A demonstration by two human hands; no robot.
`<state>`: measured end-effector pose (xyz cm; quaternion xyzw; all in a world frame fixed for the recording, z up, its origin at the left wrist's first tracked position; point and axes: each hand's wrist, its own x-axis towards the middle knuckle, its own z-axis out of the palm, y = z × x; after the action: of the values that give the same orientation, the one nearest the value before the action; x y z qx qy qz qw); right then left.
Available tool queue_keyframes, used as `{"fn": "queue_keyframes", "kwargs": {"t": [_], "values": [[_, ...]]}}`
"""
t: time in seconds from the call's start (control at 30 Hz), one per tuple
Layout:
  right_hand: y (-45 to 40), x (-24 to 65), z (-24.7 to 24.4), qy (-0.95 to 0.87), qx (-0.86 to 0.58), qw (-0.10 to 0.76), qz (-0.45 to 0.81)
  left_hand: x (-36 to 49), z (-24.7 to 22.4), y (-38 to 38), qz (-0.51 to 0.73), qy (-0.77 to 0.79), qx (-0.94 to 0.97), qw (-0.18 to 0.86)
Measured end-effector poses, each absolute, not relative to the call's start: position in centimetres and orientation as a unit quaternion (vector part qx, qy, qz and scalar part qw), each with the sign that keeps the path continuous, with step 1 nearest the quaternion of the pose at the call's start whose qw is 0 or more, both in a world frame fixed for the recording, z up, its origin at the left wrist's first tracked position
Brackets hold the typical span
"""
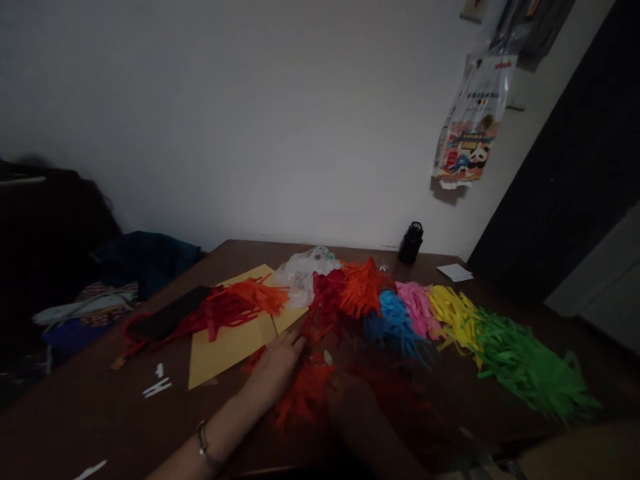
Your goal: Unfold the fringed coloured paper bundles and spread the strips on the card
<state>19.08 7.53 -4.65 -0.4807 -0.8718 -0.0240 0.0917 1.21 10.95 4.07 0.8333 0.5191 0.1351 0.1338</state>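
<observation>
My left hand (280,357), with a bracelet (203,440) on its wrist, rests at the left edge of a loose pile of orange paper-like strips (305,393), fingers stretched forward and slightly apart. Right of it, my right hand (345,397) is dim and blurred; its fingers look curled together at the orange strips. Dark red strips (395,393) spread beside and beyond the right hand. A small pale piece (328,357) lies between the hands. Just past them are bunches of red (327,293), orange (363,287) and blue strips (395,320).
Pink (419,307), yellow (454,313) and green strips (530,363) trail rightward. At left, red and orange strips (255,293) lie over yellow card (215,357), near a dark flat item (167,313). Behind are a plastic bag (305,270), black bottle (411,243) and white paper (454,272).
</observation>
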Motion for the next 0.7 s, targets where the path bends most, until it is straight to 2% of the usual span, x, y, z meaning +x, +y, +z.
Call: {"fn": "queue_keyframes", "kwargs": {"t": [0.1, 0.2, 0.3, 0.43, 0.53, 0.7], "values": [[7.3, 19.1, -5.2, -0.856, -0.503, 0.114, -0.04, 1.7, 4.1, 9.1, 0.141, 0.436, 0.885, 0.087], [7.0, 19.4, -5.2, -0.84, -0.521, 0.144, -0.049, 2.0, 2.1, 8.1, 0.142, 0.362, 0.921, -0.007], [6.6, 19.9, -4.6, -0.828, -0.533, 0.169, -0.048, 1.7, -0.6, 8.5, 0.152, 0.379, 0.91, -0.068], [6.6, 19.7, -4.2, -0.833, -0.496, 0.233, -0.077, 1.1, -3.2, 9.6, 0.172, 0.388, 0.902, -0.084], [7.0, 19.4, -4.7, -0.851, -0.46, 0.226, -0.116, 0.7, -4.6, 9.9, 0.187, 0.372, 0.903, -0.107], [6.4, 20.7, -5.0, -0.864, -0.44, 0.211, -0.124, -1.0, -5.9, 9.5, 0.189, 0.27, 0.914, -0.235]]}}
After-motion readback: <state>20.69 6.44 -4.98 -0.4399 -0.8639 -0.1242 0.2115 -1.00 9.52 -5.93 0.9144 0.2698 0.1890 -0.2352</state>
